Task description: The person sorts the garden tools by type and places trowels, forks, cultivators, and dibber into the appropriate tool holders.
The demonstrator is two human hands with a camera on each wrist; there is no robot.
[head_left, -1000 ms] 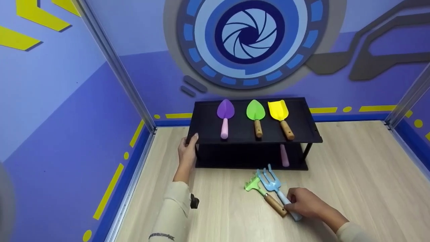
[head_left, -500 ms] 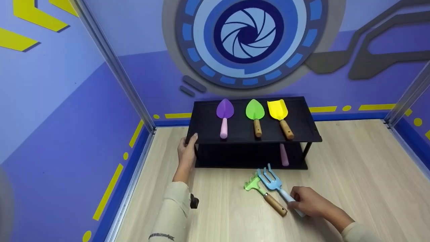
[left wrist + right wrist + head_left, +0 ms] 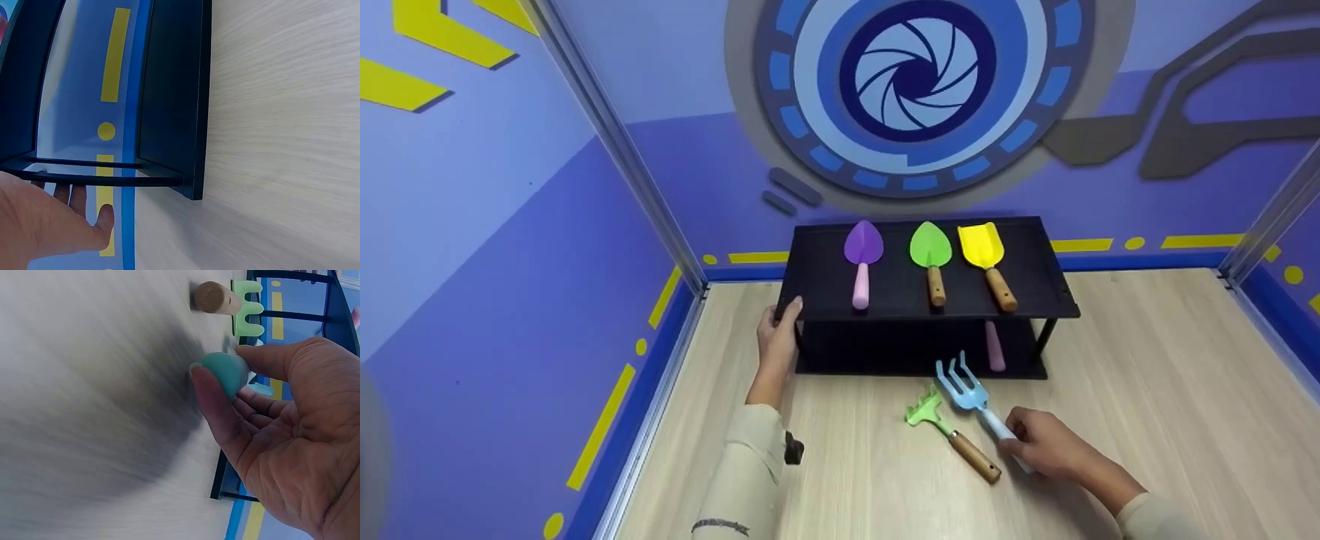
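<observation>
My right hand point(image 3: 1046, 442) pinches the pale blue handle of a hand fork point(image 3: 964, 394), its three tines angled toward the shelf's lower front edge. In the right wrist view, thumb and fingers close round the rounded end of that handle. Beside it on the table lies a small green rake point(image 3: 956, 439) with a wooden handle. My left hand point(image 3: 778, 341) holds the left front corner of a black two-tier shelf point(image 3: 825, 277), thumb on the top edge. In the left wrist view its fingers point(image 3: 79, 197) reach behind the thin end bars.
On the upper tier lie a purple trowel point(image 3: 863, 244), a green trowel point(image 3: 931, 246) and a yellow scoop point(image 3: 981, 246). A pink handle point(image 3: 995, 349) shows on the lower tier. Blue printed walls point(image 3: 720, 165) enclose the wooden tabletop point(image 3: 1155, 360) behind and at the sides.
The blue hand fork has moved forward with my right hand, away from the green rake. My left hand and the shelf have stayed in place.
</observation>
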